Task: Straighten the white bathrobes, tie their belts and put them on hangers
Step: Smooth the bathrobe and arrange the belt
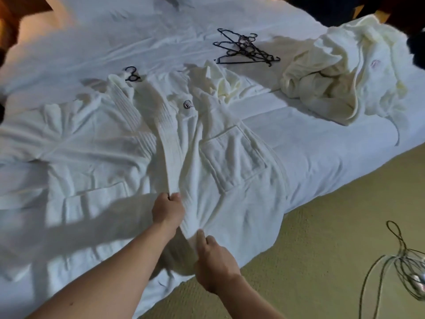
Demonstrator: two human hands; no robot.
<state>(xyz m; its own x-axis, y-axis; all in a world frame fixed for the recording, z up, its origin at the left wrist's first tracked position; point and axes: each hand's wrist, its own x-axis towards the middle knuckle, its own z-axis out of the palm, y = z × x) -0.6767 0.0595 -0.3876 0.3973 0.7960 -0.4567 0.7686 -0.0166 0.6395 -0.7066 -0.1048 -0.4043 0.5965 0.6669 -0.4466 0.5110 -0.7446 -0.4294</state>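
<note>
Straightening step: left hand [167, 209] and right hand [215, 264] both pinch the bathrobe [232, 157] front edge, fingers curled; belt tying probably next.

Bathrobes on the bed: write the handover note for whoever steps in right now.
Left hand and right hand both grip the front edge band of the spread bathrobe, pulling it straight.
A hanger hook shows at its collar.
Crumpled bathrobe lies at the bed's far right corner; spare hangers lie beside it.
Done: first robe laid out, apparently on its hanger.
Left: finish straightening, tie its belt, then do the crumpled robe.
</note>
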